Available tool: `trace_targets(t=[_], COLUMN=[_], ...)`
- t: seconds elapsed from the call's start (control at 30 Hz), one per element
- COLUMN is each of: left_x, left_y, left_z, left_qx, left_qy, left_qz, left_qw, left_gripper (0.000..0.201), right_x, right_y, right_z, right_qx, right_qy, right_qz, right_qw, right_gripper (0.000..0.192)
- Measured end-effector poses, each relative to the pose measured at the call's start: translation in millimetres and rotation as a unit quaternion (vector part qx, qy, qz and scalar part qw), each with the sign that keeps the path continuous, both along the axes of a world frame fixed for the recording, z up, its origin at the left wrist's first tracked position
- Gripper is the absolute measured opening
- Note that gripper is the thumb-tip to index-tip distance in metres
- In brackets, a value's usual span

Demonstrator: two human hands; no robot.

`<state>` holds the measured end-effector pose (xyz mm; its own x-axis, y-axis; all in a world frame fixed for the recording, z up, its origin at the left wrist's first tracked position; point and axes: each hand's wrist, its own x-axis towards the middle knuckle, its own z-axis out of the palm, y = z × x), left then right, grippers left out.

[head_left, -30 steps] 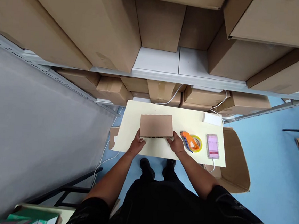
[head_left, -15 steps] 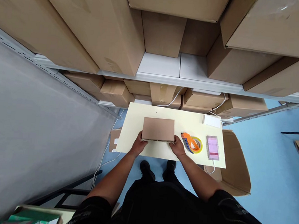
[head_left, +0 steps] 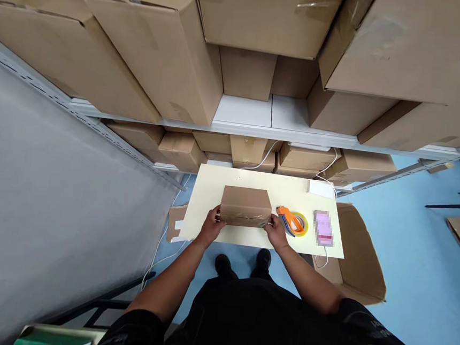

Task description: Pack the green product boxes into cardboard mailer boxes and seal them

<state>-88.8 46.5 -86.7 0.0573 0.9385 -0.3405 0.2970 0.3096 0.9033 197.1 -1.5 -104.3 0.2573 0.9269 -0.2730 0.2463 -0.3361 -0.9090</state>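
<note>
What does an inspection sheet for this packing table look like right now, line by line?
Surface: cream table, mostly bare at its far left.
Job's things: small cardboard box on the table, shiny tape visible on its near face.
Clutter: orange tape dispenser with a yellow-rimmed roll just right of the box; blurred pink item; white flat item at the far right corner.
Hands: left hand grips the box's near left corner; right hand grips its near right corner.
Cables: white cable behind the table; another hangs off the near right edge.
Surroundings: shelves of large cartons; open carton on the blue floor.
</note>
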Motion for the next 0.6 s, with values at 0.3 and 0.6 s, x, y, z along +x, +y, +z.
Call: trace_targets(t=[0.3, 0.6], left_x=[7, -8], left_y=[8, 14], left_z=[19.6, 4.8], left_qx=[0.009, -0.020], left_qy=[0.044, 0.035], left_qz=[-0.019, -0.093], left_qw=[0.999, 0.995], left_gripper=[0.070, 0.077], right_x=[5, 0], right_y=[11, 11], right_z=[26.2, 38.9], right_qx=[0.008, -0.035], right_qy=[-0.057, -0.082], right_qz=[-0.003, -0.003], right_qw=[0.998, 0.996], right_gripper=[0.030, 0.032])
